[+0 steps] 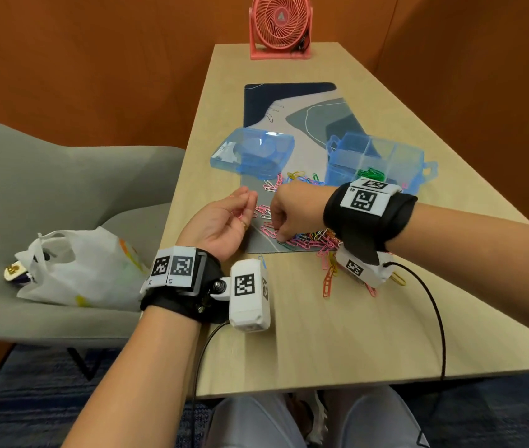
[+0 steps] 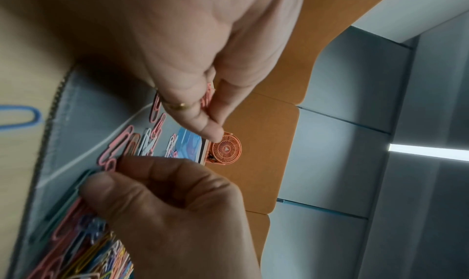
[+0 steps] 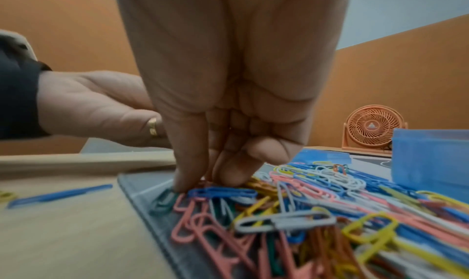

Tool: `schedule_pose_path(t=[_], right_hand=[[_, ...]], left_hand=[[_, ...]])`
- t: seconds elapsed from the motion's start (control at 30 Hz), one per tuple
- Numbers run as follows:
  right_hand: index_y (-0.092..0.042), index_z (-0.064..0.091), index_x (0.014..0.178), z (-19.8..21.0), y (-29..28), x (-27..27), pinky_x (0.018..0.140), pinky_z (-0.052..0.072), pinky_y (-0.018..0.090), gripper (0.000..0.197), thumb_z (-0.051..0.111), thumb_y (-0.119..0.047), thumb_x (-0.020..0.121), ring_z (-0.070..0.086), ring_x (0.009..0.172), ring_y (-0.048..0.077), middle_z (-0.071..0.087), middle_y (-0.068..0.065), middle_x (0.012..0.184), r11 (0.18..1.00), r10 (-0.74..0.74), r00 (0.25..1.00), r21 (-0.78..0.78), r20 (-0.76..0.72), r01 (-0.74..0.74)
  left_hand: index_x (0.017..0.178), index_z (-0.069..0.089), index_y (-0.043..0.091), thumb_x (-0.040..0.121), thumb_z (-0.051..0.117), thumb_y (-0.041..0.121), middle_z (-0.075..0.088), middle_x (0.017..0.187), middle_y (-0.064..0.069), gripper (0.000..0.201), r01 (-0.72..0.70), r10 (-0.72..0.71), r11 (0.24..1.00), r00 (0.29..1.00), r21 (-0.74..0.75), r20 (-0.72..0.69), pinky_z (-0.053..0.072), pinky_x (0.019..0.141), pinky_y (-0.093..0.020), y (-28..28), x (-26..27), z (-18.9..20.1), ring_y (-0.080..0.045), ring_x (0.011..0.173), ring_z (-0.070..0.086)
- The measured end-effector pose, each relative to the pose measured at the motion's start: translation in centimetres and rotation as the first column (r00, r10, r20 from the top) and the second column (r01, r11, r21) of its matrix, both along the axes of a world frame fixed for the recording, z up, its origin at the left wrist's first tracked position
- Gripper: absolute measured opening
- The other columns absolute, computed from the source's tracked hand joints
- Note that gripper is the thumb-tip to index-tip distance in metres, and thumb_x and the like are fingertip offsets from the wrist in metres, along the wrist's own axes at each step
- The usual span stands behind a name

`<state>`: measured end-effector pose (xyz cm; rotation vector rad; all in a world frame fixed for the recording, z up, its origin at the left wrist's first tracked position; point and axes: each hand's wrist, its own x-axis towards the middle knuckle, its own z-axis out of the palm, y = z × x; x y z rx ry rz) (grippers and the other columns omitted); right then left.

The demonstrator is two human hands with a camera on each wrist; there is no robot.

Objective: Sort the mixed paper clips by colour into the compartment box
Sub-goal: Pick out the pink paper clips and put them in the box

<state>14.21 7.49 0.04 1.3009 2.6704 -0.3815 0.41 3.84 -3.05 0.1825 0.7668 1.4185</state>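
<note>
From the head view, the blue compartment box [image 1: 382, 163] stands on the desk mat [image 1: 289, 101] beyond the mixed paper clips [image 1: 308, 239]. The left wrist view shows the left hand [image 2: 203, 62] pinching pink clips [image 2: 206, 96]. In the right wrist view, the right hand [image 3: 228, 102], fingers curled, presses thumb and fingertip into the pile; whether it grips a clip cannot be told.

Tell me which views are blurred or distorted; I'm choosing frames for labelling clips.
Head view: sharp, wide-angle bending at the table edges. Left wrist view: tilted, motion-smeared paper clips at lower left, right hand shadowed, ceiling light glaring. Right wrist view: near clips fairly crisp, bottom edge and loose blue clip soft.
</note>
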Motion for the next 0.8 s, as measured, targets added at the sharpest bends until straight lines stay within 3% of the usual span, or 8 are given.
schedule_pose_path(t=[0.13, 0.23, 0.37, 0.43, 0.57, 0.67, 0.73, 0.8], right_hand=[[-0.011, 0.07, 0.085, -0.1, 0.1, 0.1, 0.067, 0.042, 0.023, 0.007, 0.07, -0.017, 0.083, 0.055, 0.075, 0.013, 0.065, 0.001, 0.079, 1.0, 0.019, 0.999, -0.008, 0.031, -0.019], [-0.012, 0.067, 0.082, -0.2, 0.3, 0.3, 0.059, 0.041, 0.022, 0.007, 0.065, -0.018, 0.086, 0.054, 0.075, 0.015, 0.06, -0.002, 0.075, 0.999, 0.028, 0.998, -0.024, 0.056, -0.027], [-0.008, 0.067, 0.088, -0.2, 0.7, 0.5, 0.06, 0.04, 0.022, 0.013, 0.061, -0.019, 0.089, 0.053, 0.075, 0.016, 0.062, 0.001, 0.079, 0.999, 0.02, 0.999, -0.034, 0.05, -0.019], [-0.009, 0.068, 0.091, -0.1, 1.0, 0.7, 0.058, 0.039, 0.017, 0.011, 0.062, -0.018, 0.088, 0.053, 0.069, 0.012, 0.062, -0.002, 0.077, 0.999, -0.004, 1.0, -0.051, 0.02, 0.005], [-0.019, 0.067, 0.096, 0.6, 1.8, 1.1, 0.058, 0.037, 0.014, 0.01, 0.066, -0.022, 0.087, 0.051, 0.062, 0.0, 0.057, -0.013, 0.069, 0.989, -0.088, 0.994, -0.123, -0.066, 0.08], [-0.017, 0.067, 0.093, 1.3, 2.4, 1.4, 0.059, 0.045, 0.016, 0.005, 0.065, -0.016, 0.088, 0.055, 0.053, 0.001, 0.062, -0.008, 0.065, 0.968, -0.153, 0.976, -0.22, -0.153, 0.117], [-0.015, 0.067, 0.088, 2.0, 2.7, 1.3, 0.057, 0.046, 0.016, 0.002, 0.065, -0.013, 0.088, 0.053, 0.045, -0.001, 0.063, -0.005, 0.063, 0.961, -0.172, 0.96, -0.251, -0.221, 0.114], [-0.014, 0.067, 0.085, 2.5, 2.9, 0.9, 0.056, 0.047, 0.015, 0.003, 0.065, -0.012, 0.088, 0.053, 0.044, -0.001, 0.063, -0.003, 0.063, 0.956, -0.181, 0.94, -0.276, -0.29, 0.099]], left_hand=[[0.093, 0.05, -0.006, 0.097, 0.032, -0.01, 0.055, 0.092, -0.015, 0.019, 0.001, -0.001, 1.0, 1.0, -0.012, -0.022, 0.047, 0.089, -0.023, 0.3, 0.1, 0.3, -0.027, 0.103, 0.054], [0.094, 0.05, -0.007, 0.098, 0.031, -0.008, 0.057, 0.092, -0.02, 0.019, 0.003, -0.003, 1.0, 1.0, -0.015, -0.001, 0.053, 0.075, -0.026, 0.5, 0.0, 0.1, -0.03, 0.101, 0.055], [0.098, 0.048, -0.005, 0.098, 0.031, -0.006, 0.06, 0.091, -0.021, 0.017, 0.031, -0.031, 1.0, 0.999, 0.003, 0.025, 0.056, 0.066, -0.033, 0.6, -0.4, -0.5, -0.03, 0.067, 0.07], [0.101, 0.047, -0.004, 0.098, 0.031, -0.006, 0.061, 0.092, -0.021, 0.017, 0.038, -0.038, 0.999, 0.999, 0.01, 0.036, 0.056, 0.067, -0.034, 0.6, -0.6, -0.8, -0.03, 0.062, 0.07], [0.106, 0.047, -0.005, 0.095, 0.027, -0.012, 0.06, 0.096, -0.022, 0.024, 0.04, -0.042, 0.999, 0.997, 0.026, 0.07, 0.057, 0.068, -0.036, 0.8, -1.0, -1.2, -0.033, 0.072, 0.069], [0.102, 0.051, -0.004, 0.093, 0.023, -0.012, 0.059, 0.098, -0.02, 0.03, 0.072, -0.072, 0.997, 0.996, 0.006, 0.047, 0.057, 0.066, -0.037, 0.8, -1.1, -1.2, -0.033, 0.086, 0.062], [0.098, 0.053, -0.003, 0.094, 0.026, -0.006, 0.058, 0.097, -0.019, 0.027, 0.108, -0.107, 0.994, 0.993, -0.012, 0.048, 0.057, 0.069, -0.039, 0.7, -0.9, -1.1, -0.033, 0.089, 0.06], [0.097, 0.054, -0.004, 0.098, 0.032, 0.008, 0.058, 0.099, -0.021, 0.025, 0.135, -0.131, 0.99, 0.987, -0.036, 0.088, 0.053, 0.081, -0.044, 0.6, -0.7, -1.0, -0.035, 0.099, 0.058]])
